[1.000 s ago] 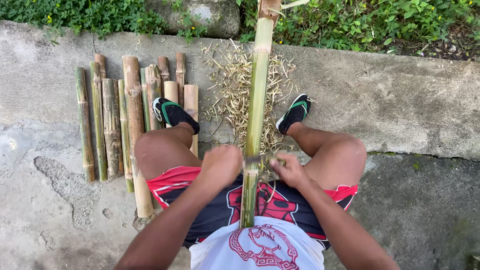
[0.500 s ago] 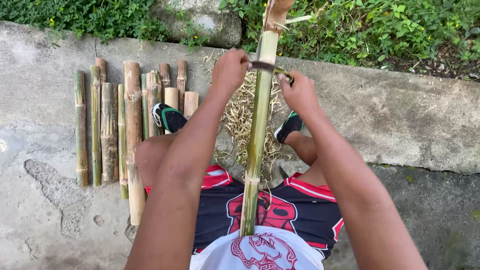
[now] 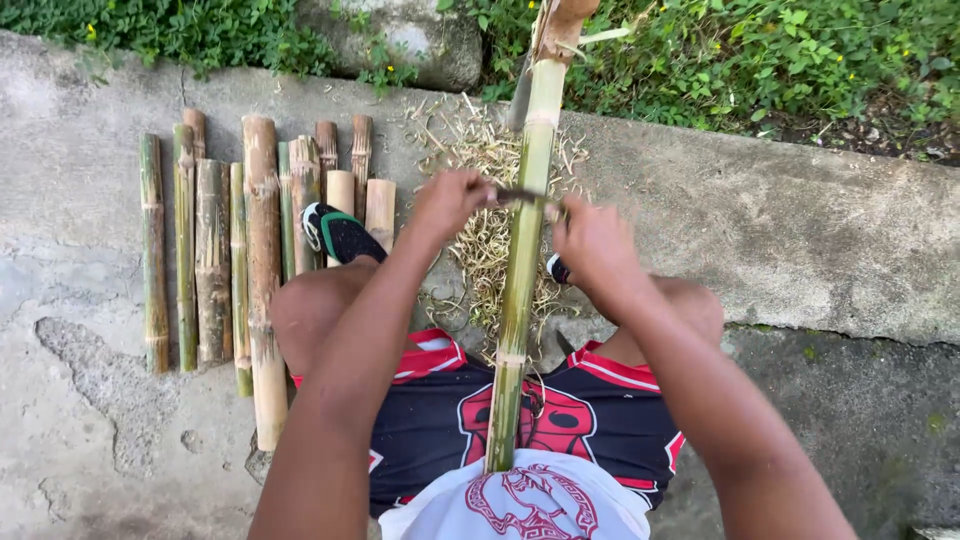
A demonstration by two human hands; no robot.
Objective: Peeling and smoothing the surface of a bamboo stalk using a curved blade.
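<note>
A long green bamboo pole (image 3: 520,270) runs from my lap up toward the grass, lying between my knees. Across it lies a dark blade (image 3: 522,197), a two-handed scraping knife. My left hand (image 3: 450,200) is closed on the blade's left end, and my right hand (image 3: 590,240) is closed on its right end. Both arms are stretched out over my thighs. A heap of pale bamboo shavings (image 3: 480,180) lies under and beside the pole.
Several cut bamboo pieces (image 3: 255,250) lie side by side on the concrete (image 3: 800,220) to the left. My shoes (image 3: 340,232) rest beside them. Grass and a stone (image 3: 420,40) border the far edge of the slab.
Both hands went from near my lap up the pole with the blade, then came partway back toward me along the bamboo.
</note>
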